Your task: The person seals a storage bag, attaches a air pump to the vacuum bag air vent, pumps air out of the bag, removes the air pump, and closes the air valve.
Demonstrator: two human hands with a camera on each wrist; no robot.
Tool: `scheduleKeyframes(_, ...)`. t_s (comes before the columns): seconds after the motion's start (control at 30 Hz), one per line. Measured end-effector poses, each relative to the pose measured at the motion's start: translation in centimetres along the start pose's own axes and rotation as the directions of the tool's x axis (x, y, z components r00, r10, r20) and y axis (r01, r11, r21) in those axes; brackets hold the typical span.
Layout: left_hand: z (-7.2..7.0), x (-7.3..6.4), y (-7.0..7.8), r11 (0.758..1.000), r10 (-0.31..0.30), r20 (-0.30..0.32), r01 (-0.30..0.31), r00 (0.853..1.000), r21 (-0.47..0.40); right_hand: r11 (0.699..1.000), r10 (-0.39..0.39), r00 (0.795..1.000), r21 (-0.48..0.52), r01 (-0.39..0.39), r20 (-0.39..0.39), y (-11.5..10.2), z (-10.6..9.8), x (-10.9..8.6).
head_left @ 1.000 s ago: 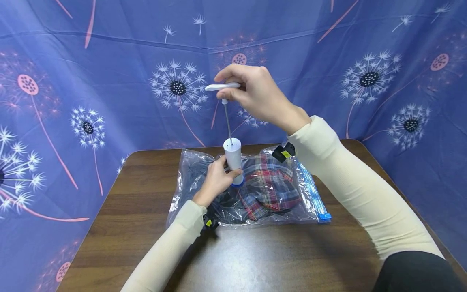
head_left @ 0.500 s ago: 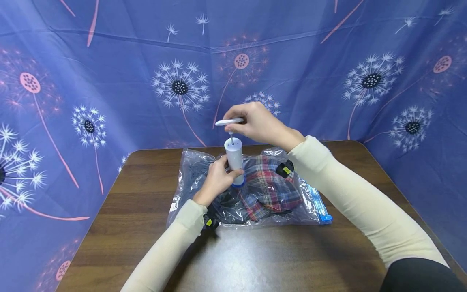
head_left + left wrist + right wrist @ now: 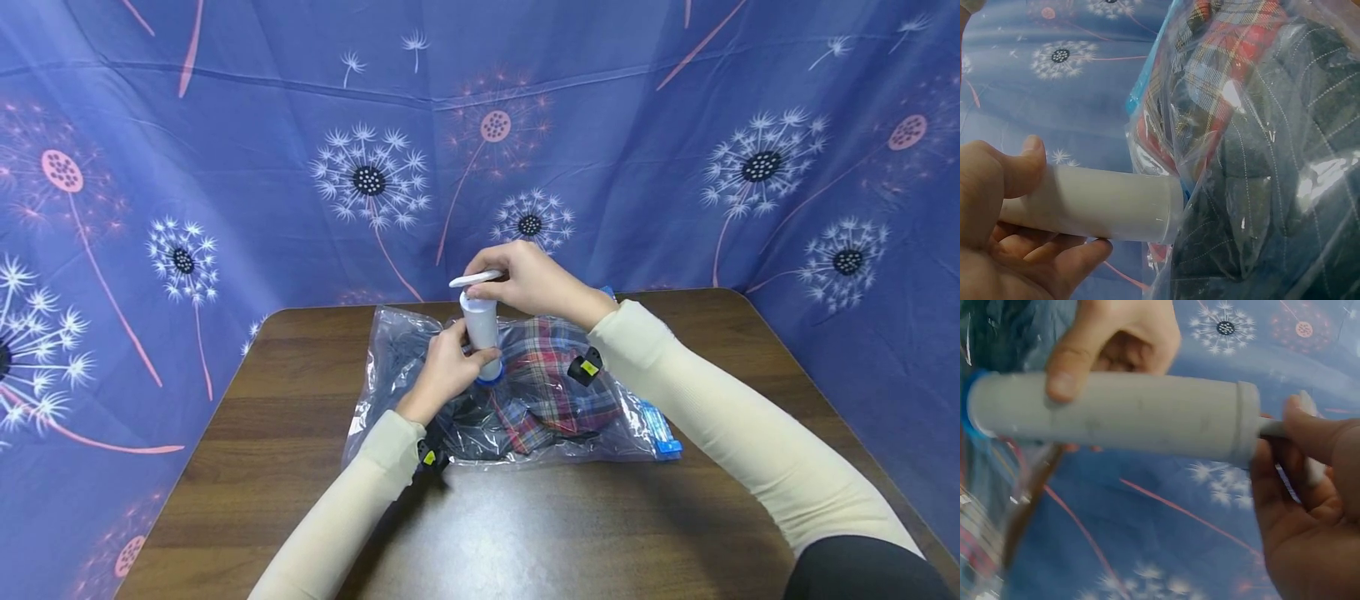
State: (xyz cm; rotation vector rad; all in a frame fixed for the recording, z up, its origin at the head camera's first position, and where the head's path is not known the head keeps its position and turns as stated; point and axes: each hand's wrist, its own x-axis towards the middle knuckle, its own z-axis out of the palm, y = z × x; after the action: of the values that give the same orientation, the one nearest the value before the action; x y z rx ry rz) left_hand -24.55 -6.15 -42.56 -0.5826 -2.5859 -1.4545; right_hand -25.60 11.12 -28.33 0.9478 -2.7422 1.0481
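A white hand pump (image 3: 481,327) stands upright on the blue valve (image 3: 491,372) of a clear plastic storage bag (image 3: 420,333). My left hand (image 3: 447,367) grips the pump's barrel, thumb on one side and fingers round the other. At the top, my right hand (image 3: 525,279) holds the white pump handle (image 3: 476,278) just above the barrel's cap. In the right wrist view a short bit of rod (image 3: 1271,428) shows between cap and handle. Folded clothes fill the bag: a plaid shirt (image 3: 551,367) and a dark pinstriped garment (image 3: 1260,187).
The bag lies on a brown wooden table (image 3: 262,417); its blue zip slider (image 3: 666,447) is at the right edge. A blue dandelion-print cloth (image 3: 247,167) hangs behind and beside the table. Black wrist cameras (image 3: 585,367) sit under the forearms.
My right hand has pushed the pump handle down from high above the barrel until it almost meets the cap. The left hand keeps its grip on the barrel.
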Motion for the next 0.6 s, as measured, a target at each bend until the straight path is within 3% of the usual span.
scheduleKeyframes(0.23,0.0,0.1,0.0,1.000,0.013,-0.003,-0.013,1.000,0.002,0.975,0.031,0.998,0.221,-0.018,-0.056,1.0,0.6,-0.6)
scheduleKeyframes(0.43,-0.2,0.2,0.0,1.000,0.008,0.009,-0.008,1.000,-0.003,0.971,0.033,0.989,0.239,0.003,-0.145,0.6,0.5,-0.4)
scheduleKeyframes(0.6,-0.2,0.2,0.0,1.000,0.008,0.014,-0.008,1.000,-0.008,0.975,0.003,0.972,0.216,0.050,-0.237,-0.7,-1.0,-0.1)
